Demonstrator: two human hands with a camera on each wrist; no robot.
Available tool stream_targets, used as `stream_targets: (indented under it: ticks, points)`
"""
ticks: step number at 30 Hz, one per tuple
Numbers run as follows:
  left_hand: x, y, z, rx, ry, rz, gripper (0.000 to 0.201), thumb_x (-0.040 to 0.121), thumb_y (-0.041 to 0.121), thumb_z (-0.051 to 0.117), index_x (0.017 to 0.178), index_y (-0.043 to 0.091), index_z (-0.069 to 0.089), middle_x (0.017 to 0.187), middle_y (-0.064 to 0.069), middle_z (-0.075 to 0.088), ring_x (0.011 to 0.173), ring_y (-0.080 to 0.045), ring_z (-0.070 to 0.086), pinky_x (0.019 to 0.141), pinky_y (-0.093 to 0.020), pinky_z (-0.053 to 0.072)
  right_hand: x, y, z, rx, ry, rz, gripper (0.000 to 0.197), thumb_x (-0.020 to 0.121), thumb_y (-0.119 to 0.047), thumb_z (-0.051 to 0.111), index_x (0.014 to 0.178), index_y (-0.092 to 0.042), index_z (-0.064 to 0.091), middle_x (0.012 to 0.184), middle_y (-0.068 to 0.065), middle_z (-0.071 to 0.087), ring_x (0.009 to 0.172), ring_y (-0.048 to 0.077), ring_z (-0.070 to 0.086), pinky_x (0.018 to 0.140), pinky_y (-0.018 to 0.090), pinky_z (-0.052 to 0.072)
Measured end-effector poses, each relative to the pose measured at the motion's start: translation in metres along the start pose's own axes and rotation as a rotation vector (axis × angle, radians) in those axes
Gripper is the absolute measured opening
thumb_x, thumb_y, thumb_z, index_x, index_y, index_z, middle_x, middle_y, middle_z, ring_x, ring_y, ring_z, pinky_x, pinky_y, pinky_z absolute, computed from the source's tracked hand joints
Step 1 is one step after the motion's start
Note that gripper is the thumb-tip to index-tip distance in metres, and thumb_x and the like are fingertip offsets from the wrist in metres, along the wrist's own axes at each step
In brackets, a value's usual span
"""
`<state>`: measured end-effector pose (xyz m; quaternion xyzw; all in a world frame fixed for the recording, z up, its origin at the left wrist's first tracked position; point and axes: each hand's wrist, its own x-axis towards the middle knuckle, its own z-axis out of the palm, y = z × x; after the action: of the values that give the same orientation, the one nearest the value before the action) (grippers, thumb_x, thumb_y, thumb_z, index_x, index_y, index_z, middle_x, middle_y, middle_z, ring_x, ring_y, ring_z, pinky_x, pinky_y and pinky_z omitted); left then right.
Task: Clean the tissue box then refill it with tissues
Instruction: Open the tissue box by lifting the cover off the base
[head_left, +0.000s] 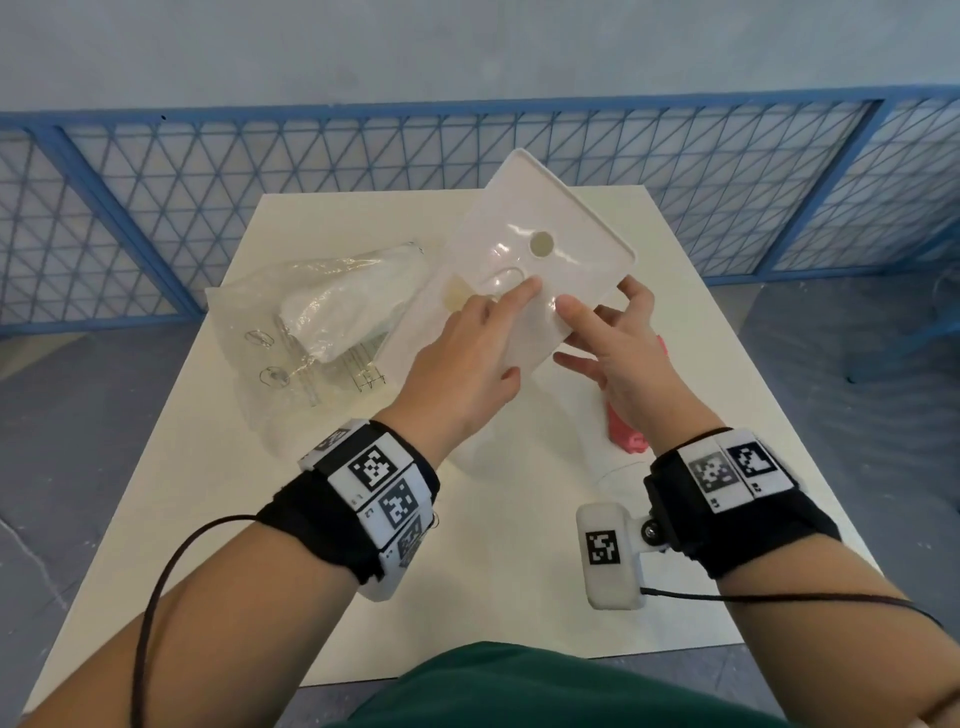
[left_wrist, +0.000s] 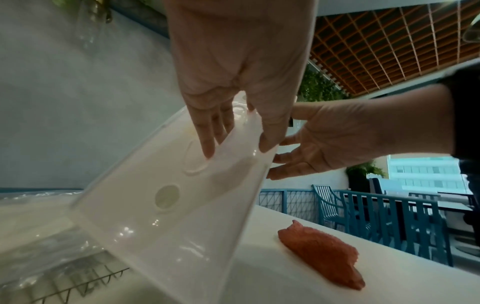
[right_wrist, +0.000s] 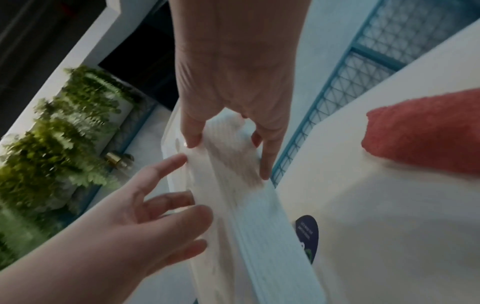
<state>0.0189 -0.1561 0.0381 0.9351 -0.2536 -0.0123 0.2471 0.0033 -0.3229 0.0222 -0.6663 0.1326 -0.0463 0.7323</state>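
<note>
Tissue box (head_left: 524, 270) tilted above table, gripped between left hand (head_left: 467, 358) and right hand (head_left: 618, 348).

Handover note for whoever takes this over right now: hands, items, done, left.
Left hand: grips the near end of the white tissue box, thumb on one face, fingers on the other.
Right hand: holds the box's near right corner, fingers spread.
The box is lifted and tilted above the white table, its flat face with round pads towards the head camera.
Pink cloth: on the table under the right hand, not in either hand.
Tissue pack in clear wrap: on the table to the left.
Done: cannot tell whether wiping is finished.
Left: load the tissues, close the box.
</note>
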Motion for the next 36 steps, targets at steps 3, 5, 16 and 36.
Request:
stream_targets:
  ticks: [3, 5, 16, 36]
  points:
    - [-0.003, -0.006, -0.008, -0.12, 0.136, 0.014, 0.054, 0.091, 0.027, 0.055, 0.141, 0.032, 0.034, 0.126, 0.002, 0.051, 0.113, -0.016, 0.052, 0.087, -0.043, 0.051, 0.004, -0.003, -0.008, 0.013, 0.001, -0.026, 0.071, 0.085, -0.028, 0.07, 0.141, -0.029, 0.028, 0.127, 0.009, 0.059, 0.106, 0.022, 0.067, 0.086, 0.043, 0.057]
    - [-0.001, -0.016, -0.02, -0.211, 0.328, -0.03, 0.04, 0.093, 0.029, 0.055, 0.131, 0.024, 0.046, 0.115, 0.004, 0.054, 0.104, -0.011, 0.054, 0.086, -0.035, 0.051, 0.005, -0.004, -0.016, 0.017, -0.041, -0.026, 0.061, 0.088, -0.024, 0.066, 0.141, -0.025, 0.036, 0.12, 0.005, 0.065, 0.102, 0.021, 0.069, 0.084, 0.041, 0.057]
    - [-0.009, -0.056, -0.032, -0.626, -0.242, -0.365, 0.09, 0.066, 0.054, 0.075, 0.141, 0.027, 0.032, 0.121, 0.019, 0.053, 0.102, 0.002, 0.056, 0.085, -0.027, 0.049, 0.005, -0.006, -0.018, 0.132, -0.032, 0.007, 0.042, 0.092, -0.031, 0.058, 0.131, -0.023, 0.049, 0.115, -0.001, 0.066, 0.098, 0.022, 0.065, 0.085, 0.04, 0.056]
    - [-0.001, -0.044, -0.016, -0.729, -0.051, -0.328, 0.082, 0.057, 0.076, 0.064, 0.114, 0.038, 0.02, 0.137, -0.001, 0.041, 0.122, -0.018, 0.05, 0.1, -0.044, 0.046, -0.013, -0.023, 0.024, -0.222, -0.274, 0.016, 0.043, 0.093, -0.01, 0.053, 0.135, -0.013, 0.044, 0.114, 0.015, 0.066, 0.101, 0.022, 0.067, 0.089, 0.035, 0.056]
